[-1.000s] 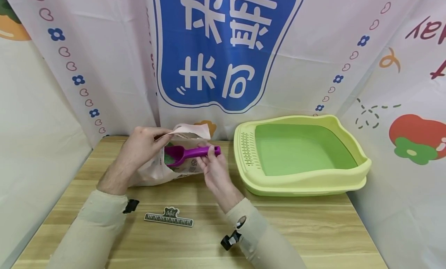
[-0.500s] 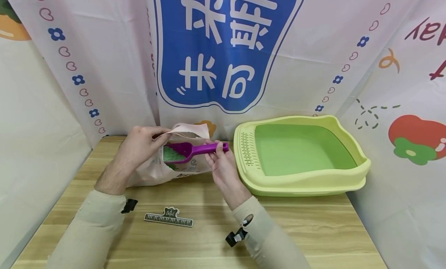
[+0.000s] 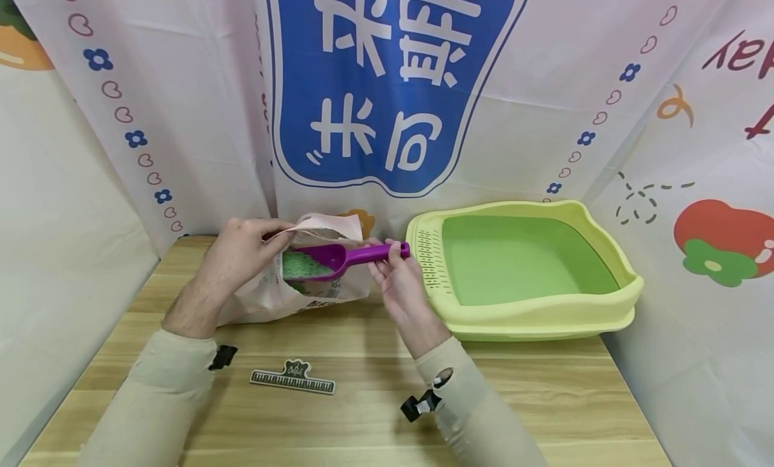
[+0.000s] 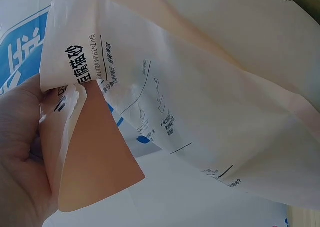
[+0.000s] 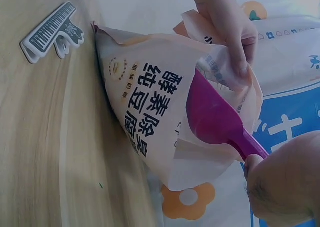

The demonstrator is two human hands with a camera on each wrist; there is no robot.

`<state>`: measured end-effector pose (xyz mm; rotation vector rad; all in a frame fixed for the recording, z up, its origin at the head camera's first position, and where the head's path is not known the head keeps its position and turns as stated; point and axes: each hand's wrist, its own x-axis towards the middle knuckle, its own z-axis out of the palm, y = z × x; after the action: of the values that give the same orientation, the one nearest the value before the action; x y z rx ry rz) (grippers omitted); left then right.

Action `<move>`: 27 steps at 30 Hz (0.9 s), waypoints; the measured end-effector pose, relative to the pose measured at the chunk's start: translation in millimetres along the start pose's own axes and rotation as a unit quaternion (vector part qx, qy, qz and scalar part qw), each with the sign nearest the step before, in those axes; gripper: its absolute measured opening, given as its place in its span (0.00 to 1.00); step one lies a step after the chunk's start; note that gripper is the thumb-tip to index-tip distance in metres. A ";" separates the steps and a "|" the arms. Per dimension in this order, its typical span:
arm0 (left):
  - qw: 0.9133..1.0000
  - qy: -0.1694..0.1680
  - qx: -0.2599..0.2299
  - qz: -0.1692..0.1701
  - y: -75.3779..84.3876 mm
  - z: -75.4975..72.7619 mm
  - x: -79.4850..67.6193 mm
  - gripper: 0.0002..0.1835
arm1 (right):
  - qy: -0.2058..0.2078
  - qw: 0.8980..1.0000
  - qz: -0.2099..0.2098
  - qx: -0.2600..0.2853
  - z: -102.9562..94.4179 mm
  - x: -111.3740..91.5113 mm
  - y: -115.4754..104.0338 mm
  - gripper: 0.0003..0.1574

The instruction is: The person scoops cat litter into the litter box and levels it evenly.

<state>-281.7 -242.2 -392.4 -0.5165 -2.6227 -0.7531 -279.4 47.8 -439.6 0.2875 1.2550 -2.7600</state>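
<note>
A pale pink bag of cat litter lies on its side at the back left of the table, its mouth facing right. My left hand pinches the upper edge of that mouth and lifts it; in the left wrist view the fingers grip the folded bag edge. With my right hand I hold a purple scoop by its handle. Green litter pellets fill the scoop's bowl, which sits in the bag opening. From the right wrist view the underside of the scoop shows at the bag's mouth.
A yellow-green litter box with a perforated ledge stands right of the bag, close to my right hand. A piano-key bag clip lies on the wooden table in front. Printed curtains close off the back and sides.
The purple scoop has moved right, partly out of the bag with my right hand, and the green pellets in its bowl have come into sight. My left hand stays on the bag edge.
</note>
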 end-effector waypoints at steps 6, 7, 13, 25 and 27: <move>1.000 -0.003 0.004 -0.004 -0.4 -0.2 0.1 0.11 | 0.010 1.000 0.000 0.001 -2.1 -0.5 -7.2 0.20; 1.000 -0.002 0.004 -0.004 -0.4 -0.2 0.1 0.12 | 0.011 1.000 0.000 0.002 -2.3 -0.8 -8.5 0.19; 1.000 0.004 0.002 -0.002 -0.7 -0.2 0.1 0.11 | 0.009 1.000 0.004 0.008 -4.6 -2.7 -16.2 0.19; 1.000 0.006 0.000 -0.003 -2.4 -1.1 -0.2 0.12 | 0.022 1.000 -0.001 -0.005 -11.6 -4.7 -34.1 0.21; 1.000 0.006 0.001 -0.003 -2.7 -1.4 -0.1 0.12 | 0.021 1.000 -0.002 -0.004 -13.6 -5.0 -37.5 0.21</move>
<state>-282.5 -245.2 -392.5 -0.5038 -2.6154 -0.7522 -278.9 82.7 -419.7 0.3453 1.2767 -2.7658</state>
